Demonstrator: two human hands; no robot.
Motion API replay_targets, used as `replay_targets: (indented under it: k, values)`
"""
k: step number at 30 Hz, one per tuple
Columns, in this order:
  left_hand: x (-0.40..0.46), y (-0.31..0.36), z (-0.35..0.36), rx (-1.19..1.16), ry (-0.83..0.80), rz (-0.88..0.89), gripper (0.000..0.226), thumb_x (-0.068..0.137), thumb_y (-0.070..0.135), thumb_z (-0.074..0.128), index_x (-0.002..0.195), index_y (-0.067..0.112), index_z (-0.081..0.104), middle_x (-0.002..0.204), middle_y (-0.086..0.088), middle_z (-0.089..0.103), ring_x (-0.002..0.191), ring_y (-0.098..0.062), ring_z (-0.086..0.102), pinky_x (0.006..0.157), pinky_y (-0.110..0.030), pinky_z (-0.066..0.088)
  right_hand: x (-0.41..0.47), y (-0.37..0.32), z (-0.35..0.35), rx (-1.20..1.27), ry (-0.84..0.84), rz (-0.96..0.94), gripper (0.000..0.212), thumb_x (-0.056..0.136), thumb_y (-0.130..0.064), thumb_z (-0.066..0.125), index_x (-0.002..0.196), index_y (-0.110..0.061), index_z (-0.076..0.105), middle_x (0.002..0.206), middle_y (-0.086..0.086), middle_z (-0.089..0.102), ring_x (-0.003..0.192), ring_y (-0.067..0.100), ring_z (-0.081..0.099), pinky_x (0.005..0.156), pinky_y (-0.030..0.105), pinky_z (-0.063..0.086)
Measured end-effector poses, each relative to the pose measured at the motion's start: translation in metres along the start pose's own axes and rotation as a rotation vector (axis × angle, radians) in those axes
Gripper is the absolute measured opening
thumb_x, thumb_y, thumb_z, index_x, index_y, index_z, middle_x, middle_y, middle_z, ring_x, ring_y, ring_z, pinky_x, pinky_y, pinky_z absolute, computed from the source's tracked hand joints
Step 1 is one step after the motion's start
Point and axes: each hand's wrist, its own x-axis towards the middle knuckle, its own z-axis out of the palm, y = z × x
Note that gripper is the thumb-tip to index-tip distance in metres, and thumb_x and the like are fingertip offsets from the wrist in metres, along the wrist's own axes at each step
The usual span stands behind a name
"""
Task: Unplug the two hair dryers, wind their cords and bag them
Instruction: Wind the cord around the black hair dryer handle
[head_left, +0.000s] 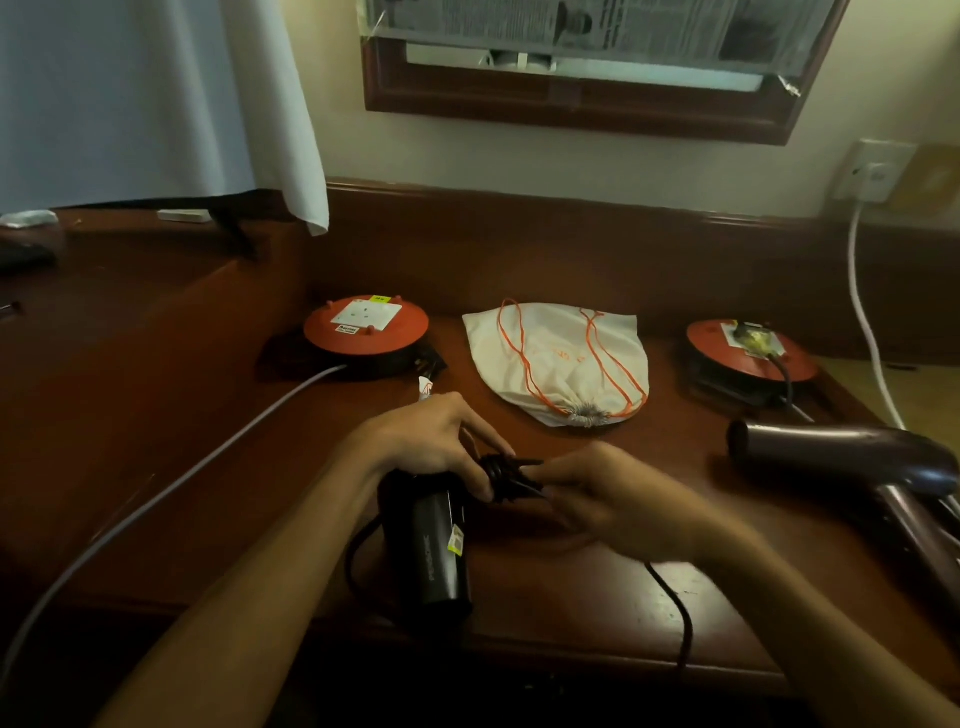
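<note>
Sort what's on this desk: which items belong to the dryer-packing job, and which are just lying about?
Job:
black hair dryer and its cord, held in left hand and right hand
maroon hair dryer
drawstring bag
left cord reel
right cord reel, plug still in

Lying about:
white curtain
wall outlet

The scene is seen through a single wide-angle head camera, aimed forward and down over a wooden desk (597, 587). The near edge is viewed closely, while the wall (519, 156) behind is caught at the top.

Both hands (519, 483) winding cord (506, 475) on black dryer (436, 551).
</note>
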Motion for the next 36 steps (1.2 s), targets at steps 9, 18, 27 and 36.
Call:
replay_targets:
  k: [9,18,27,36]
  values:
    - [-0.002,-0.009,-0.008,-0.11,0.014,0.012,0.051,0.073,0.014,0.088,0.118,0.036,0.077,0.1,0.001,0.08,0.092,-0.015,0.076,0.096,-0.042,0.057,-0.012,0.012,0.06,0.074,0.324,-0.077,0.039,0.103,-0.018,0.053,0.141,-0.027,0.058,0.087,-0.008,0.066,0.073,0.013,0.059,0.064,0.034,0.046]
    - [-0.009,-0.027,-0.011,-0.231,0.092,0.027,0.051,0.074,0.017,0.089,0.116,0.041,0.076,0.107,0.002,0.079,0.105,-0.02,0.073,0.103,-0.054,0.053,-0.012,0.019,0.059,0.661,0.327,0.111,0.035,0.098,-0.013,0.06,0.125,-0.033,0.071,0.065,0.003,0.056,0.055,0.017,0.041,0.05,0.026,0.035]
    - [-0.025,-0.027,-0.007,-0.325,0.013,0.104,0.053,0.069,0.018,0.086,0.12,0.029,0.076,0.107,-0.005,0.078,0.104,-0.023,0.073,0.097,-0.044,0.055,0.019,0.029,0.034,0.539,0.011,0.326,0.022,0.084,-0.039,0.078,0.096,-0.021,0.073,0.067,0.007,0.055,0.053,0.017,0.042,0.043,0.025,0.033]
    - [-0.028,-0.009,0.017,-0.213,0.174,0.069,0.038,0.071,0.063,0.083,0.095,0.037,0.07,0.092,0.002,0.076,0.084,-0.017,0.076,0.083,-0.047,0.062,0.034,0.046,0.018,0.195,0.033,0.048,0.019,0.087,-0.007,0.076,0.082,-0.021,0.064,0.07,0.009,0.066,0.053,0.027,0.06,0.047,0.022,0.045]
